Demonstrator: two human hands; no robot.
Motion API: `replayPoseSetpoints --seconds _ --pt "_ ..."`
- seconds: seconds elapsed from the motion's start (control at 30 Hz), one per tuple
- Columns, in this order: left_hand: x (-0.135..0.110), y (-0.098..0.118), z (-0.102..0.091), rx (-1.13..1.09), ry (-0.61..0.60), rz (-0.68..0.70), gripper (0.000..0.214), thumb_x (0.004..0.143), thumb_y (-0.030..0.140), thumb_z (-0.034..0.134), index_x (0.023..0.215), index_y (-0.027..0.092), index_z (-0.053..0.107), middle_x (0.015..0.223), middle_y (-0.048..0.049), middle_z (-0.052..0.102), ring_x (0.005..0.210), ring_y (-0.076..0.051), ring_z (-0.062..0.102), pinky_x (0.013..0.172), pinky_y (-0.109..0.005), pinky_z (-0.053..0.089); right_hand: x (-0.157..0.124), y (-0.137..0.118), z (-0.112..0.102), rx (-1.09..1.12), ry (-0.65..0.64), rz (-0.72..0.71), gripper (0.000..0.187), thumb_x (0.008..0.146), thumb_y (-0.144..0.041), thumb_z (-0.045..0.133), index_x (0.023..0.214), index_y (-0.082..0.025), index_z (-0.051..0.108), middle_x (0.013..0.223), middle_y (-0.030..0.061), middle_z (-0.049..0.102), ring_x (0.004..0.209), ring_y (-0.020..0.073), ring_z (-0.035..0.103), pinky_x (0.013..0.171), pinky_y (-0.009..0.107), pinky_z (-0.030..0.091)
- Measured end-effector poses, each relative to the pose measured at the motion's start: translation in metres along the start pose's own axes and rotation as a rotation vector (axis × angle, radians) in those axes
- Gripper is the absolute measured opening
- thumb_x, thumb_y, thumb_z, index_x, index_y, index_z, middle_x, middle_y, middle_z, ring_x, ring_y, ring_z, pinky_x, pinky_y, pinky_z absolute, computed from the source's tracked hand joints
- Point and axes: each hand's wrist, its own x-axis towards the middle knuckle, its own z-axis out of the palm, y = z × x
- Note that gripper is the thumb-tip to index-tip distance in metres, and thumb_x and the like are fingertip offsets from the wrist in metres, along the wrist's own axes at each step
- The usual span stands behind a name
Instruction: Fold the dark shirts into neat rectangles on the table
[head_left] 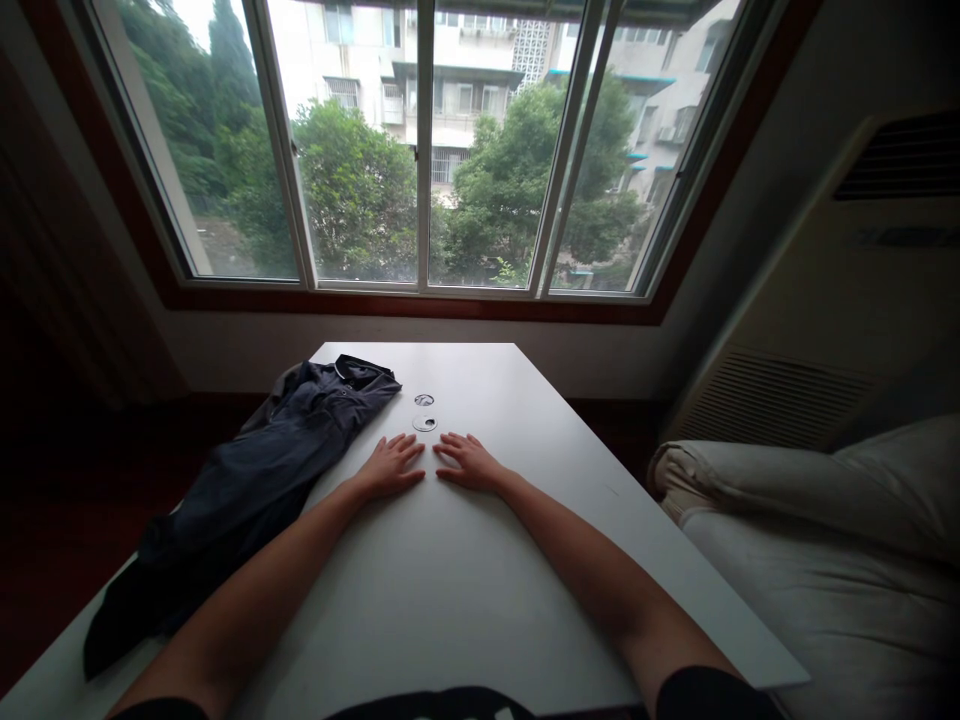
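Both my hands rest palm down on the white table (450,590). My left hand (391,466) has its fingers spread and holds nothing. Across a narrow gap, my right hand (471,463) lies flat too, fingers apart, with nothing in it. Just beyond the fingertips are two small round flat pieces with black-and-white markings: a nearer disc (420,424) and a slightly smaller farther disc (424,400). A dark garment with a collar (277,450) lies lengthwise along the table's left side, beside my left forearm.
Behind the table's far edge is a wall with a wide sliding window (424,290). To the right stands a couch-like seat with pale covers (810,500), close to the table edge. A floor-standing air conditioner (832,290) is behind it. A curtain (82,250) hangs at the left.
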Motion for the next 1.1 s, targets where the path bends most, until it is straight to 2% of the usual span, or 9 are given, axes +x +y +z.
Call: replayPoseSetpoints --seconds 0.93,1.1 --pt "-0.0007 0.0027 -0.0029 -0.006 -0.007 -0.003 0.071 0.101 0.066 0.048 0.161 0.03 0.044 0.173 -0.0099 0.029 0.16 -0.034 0.021 0.128 -0.057 0.015 -0.0002 -0.0003 0.0 0.001 0.005 0.004 0.067 0.096 -0.066 0.061 0.156 -0.035 0.052 0.168 0.0077 0.038 0.157 0.0324 0.032 0.128 0.058 0.02" --pt "-0.0005 0.0022 -0.0019 -0.005 -0.002 0.003 0.071 0.101 0.067 0.047 0.161 0.029 0.044 0.173 -0.0102 0.029 0.16 -0.034 0.022 0.128 -0.058 0.016 0.0004 0.0013 0.0012 -0.002 0.001 0.0 0.07 0.097 -0.067 0.059 0.157 -0.033 0.05 0.169 0.0084 0.036 0.157 0.0321 0.031 0.128 0.057 0.018"
